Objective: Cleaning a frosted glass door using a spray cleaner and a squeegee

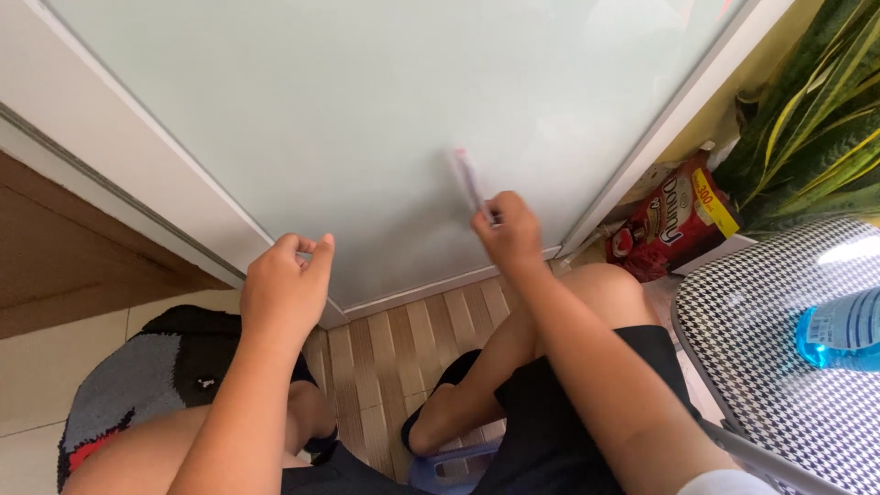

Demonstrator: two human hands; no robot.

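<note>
My right hand (510, 231) is raised in front of a frosted glass door panel (385, 119) and grips a slim pale pink pen-like stick (468, 180), whose tip rests against the glass. My left hand (286, 286) is lifted near the door's lower left, fingers curled in with something small pinched at the fingertips; what it is cannot be made out. Both my bare knees show below, with dark shorts, as I sit low facing the door.
A white door frame (110, 156) runs diagonally at the left. A grey, black and red mat (137, 385) lies on the floor. A red snack bag (674, 220) and a striped-leaf plant (816, 119) stand at the right, beside a houndstooth chair seat (770, 339) with a blue bottle (839, 330).
</note>
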